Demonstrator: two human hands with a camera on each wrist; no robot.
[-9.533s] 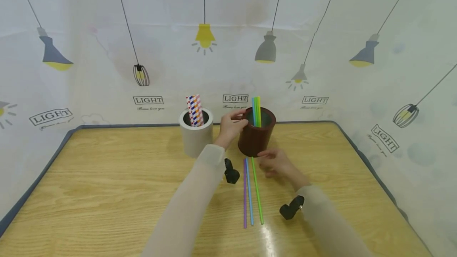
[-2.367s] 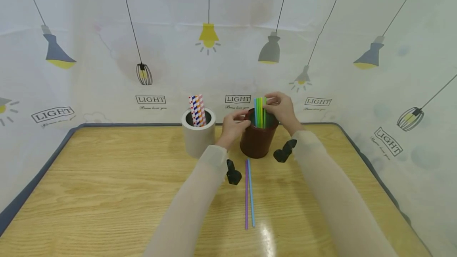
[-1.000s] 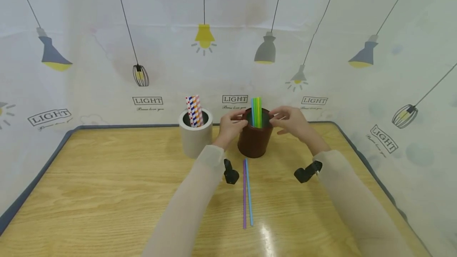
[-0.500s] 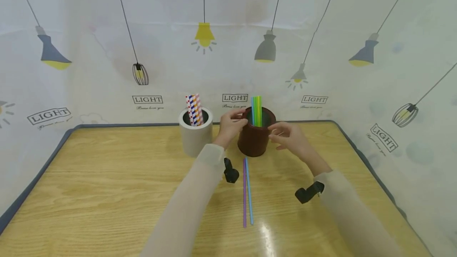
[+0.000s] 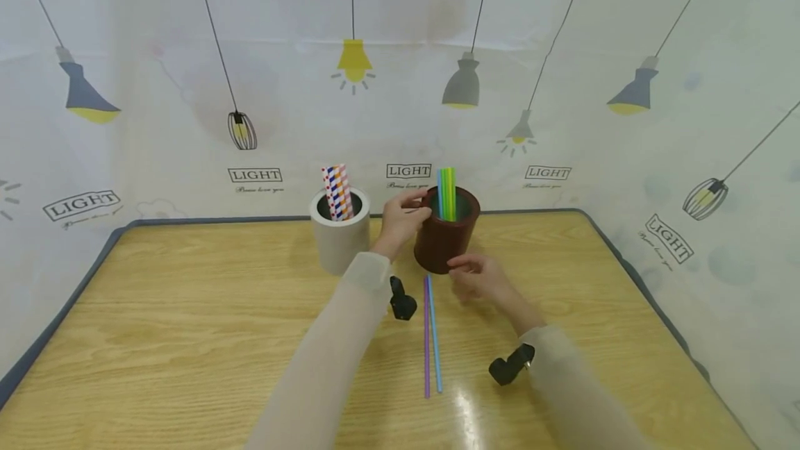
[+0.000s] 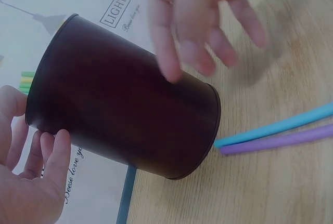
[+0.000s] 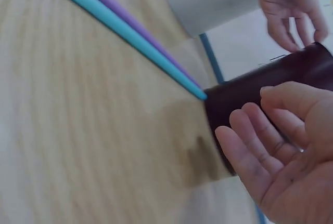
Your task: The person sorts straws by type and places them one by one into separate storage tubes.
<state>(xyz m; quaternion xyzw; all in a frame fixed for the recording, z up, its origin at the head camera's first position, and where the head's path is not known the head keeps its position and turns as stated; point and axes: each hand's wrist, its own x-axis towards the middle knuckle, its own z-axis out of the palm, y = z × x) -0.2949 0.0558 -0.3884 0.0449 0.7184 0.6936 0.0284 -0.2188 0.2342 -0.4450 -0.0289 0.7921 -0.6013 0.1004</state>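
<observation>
My left hand [image 5: 403, 222] grips the rim of a dark red-brown cylindrical holder [image 5: 442, 245] at its left side. Green, yellow and blue straws [image 5: 446, 193] stand upright in that holder. Two straws lie on the table in front of it, a purple straw [image 5: 427, 346] and a light blue straw [image 5: 435, 346], their far ends close together near its base. My right hand [image 5: 484, 282] hovers to the right of those ends, fingers loosely bent and holding nothing. The right wrist view shows its bare palm and fingers [image 7: 244, 151] before the holder [image 7: 234, 96].
A white cylindrical holder [image 5: 340, 248] with several patterned straws [image 5: 338, 193] stands left of the dark one. The wooden table [image 5: 187, 311] has a dark border along its back and sides. A pale sheet printed with lamps hangs behind.
The green straw that lay on the table was put into the dark holder by the right hand. That hand has since come down from the rim towards the table. The left hand stays.
</observation>
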